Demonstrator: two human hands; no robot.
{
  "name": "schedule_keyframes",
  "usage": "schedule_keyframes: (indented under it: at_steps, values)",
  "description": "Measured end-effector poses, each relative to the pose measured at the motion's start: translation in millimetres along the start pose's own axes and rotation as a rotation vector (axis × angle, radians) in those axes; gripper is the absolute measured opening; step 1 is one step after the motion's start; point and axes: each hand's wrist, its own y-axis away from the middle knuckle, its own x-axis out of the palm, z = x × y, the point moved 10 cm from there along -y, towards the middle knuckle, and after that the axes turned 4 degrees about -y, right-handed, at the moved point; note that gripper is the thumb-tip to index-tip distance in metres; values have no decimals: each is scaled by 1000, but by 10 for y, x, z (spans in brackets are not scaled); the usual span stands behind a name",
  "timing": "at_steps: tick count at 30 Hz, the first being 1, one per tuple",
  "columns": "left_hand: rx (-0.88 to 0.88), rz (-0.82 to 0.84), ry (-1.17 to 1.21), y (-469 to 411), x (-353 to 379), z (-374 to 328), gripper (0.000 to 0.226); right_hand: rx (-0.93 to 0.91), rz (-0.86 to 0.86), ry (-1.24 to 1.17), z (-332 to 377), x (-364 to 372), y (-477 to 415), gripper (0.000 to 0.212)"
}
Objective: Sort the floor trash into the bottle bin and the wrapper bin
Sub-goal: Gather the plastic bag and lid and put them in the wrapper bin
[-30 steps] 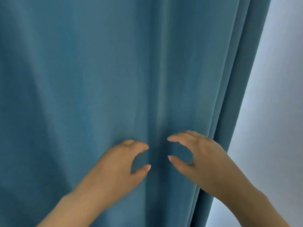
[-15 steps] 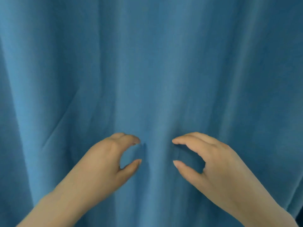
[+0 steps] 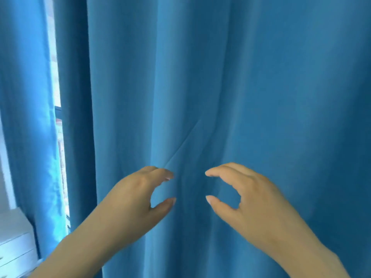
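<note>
L hand (image 3: 136, 197) & R hand (image 3: 253, 199) are both raised in front of a blue curtain (image 3: 220, 77), side by side at about the same height, w/ a narrow strip of fabric showing btwn them. They mirror each other: each is bent into a loose C, fingers arched over the top, thumb underneath, w/ a wide gap btwn thumb & fingers. Neither holds anything.

L fingers (image 3: 160, 174) end right at the foot of a slanted crease (image 3: 184, 141) that runs up & to the right across the cloth. Can't tell if the tips actually touch the fabric. R fingers (image 3: 218, 173) point left toward the L hand, R thumb (image 3: 214, 201) below them, tip apart from the fingertips. Both forearms come in from the bottom edge, bare.

The curtain fills nearly the whole view & hangs in long vertical folds. At far left hangs a 2nd panel (image 3: 24, 97), and btwn the two is a thin bright window gap (image 3: 56, 77) w/ a dark frame bar. A white drawer unit (image 3: 14, 237) sits in the bottom-left corner, beside that panel.

Trash & bins: can't tell where they are from this view.
</note>
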Motion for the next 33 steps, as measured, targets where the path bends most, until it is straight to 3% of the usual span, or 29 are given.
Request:
schedule_keyframes:
  at_steps: [9,23,33]
  values:
    - [-124,-59,-116,230,-563,804,39,-151,12,-71,845,370,-629,36]
    - [-313,-113,-206,901,-1567,2788,40,-272,109,-184,2524,1759,-1550,36]
    - [-479,-76,-230,1370,-1589,4046,47,-357,275,-263,3305,2952,-2053,37]
